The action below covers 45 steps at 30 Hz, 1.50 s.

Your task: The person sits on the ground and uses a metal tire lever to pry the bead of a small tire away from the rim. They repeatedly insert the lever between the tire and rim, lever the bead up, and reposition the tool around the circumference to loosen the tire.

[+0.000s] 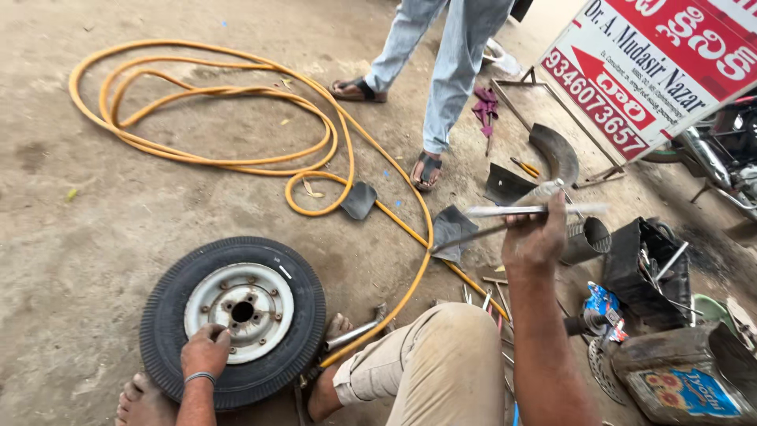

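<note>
The wheel [233,319] lies flat on the ground [71,237] at the near left, with the left hand [205,351] resting on its rim. Behind it the hose [213,118] sprawls in loops, one run trailing back past the knee [457,339]. The right hand [536,237] is raised to the right, holding rods [536,211]. Farther right sit a can [587,239], a crate [646,272] and a tin [682,383]. A second person's legs [441,63] stand beyond, left of the signboard [654,63].

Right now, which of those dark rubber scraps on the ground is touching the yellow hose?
The small shield-shaped scrap resting against the yellow hose loop's lower bend; the other scraps lie farther right, off the loop.
</note>
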### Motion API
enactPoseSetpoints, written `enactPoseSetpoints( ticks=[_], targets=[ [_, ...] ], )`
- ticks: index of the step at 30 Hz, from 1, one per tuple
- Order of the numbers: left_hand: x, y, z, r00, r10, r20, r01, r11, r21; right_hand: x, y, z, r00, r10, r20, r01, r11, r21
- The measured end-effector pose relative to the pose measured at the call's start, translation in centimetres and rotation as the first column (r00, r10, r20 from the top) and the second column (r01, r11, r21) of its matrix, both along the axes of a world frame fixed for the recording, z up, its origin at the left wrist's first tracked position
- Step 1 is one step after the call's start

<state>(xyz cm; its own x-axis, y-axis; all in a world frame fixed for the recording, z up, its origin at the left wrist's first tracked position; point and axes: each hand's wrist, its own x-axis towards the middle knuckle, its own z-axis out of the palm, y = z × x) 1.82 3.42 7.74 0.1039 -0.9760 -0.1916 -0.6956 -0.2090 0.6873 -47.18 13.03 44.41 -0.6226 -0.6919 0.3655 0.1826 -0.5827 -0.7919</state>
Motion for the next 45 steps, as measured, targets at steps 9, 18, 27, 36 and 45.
enactPoseSetpoints(
  ticks=[9,18,27,36,45],
  targets=[
    [2.0,-1.3,0.6,0.975,0.075,-0.208,-0.104,0.986,-0.132,18.9,-5.8,2.6,0.584,0.637,-0.503,-0.459,0.77,0.442],
    [0.4,-4.6,-1.4,0.658,0.069,-0.75,-0.136,0.99,-0.029,25.4,-6.3,-12.5,0.3,0.873,-0.384,-0.515,0.487,0.706],
    [-0.4,-5.0,-4.1,0.572,-0.15,-0.806,0.403,0.907,0.117,28.0,-8.5,-14.8,0.204,0.943,-0.262,-0.527,0.331,0.782],
    [-0.3,-5.2,-3.8,0.645,-0.18,-0.742,0.495,0.839,0.226,27.5,-9.2,-13.8,0.117,0.932,-0.343,-0.523,0.352,0.777],
    [-0.8,-3.9,-3.7,0.62,-0.075,-0.781,0.451,0.849,0.276,27.0,-8.1,-14.6,0.062,0.945,-0.322,-0.47,0.312,0.825]
  ],
)
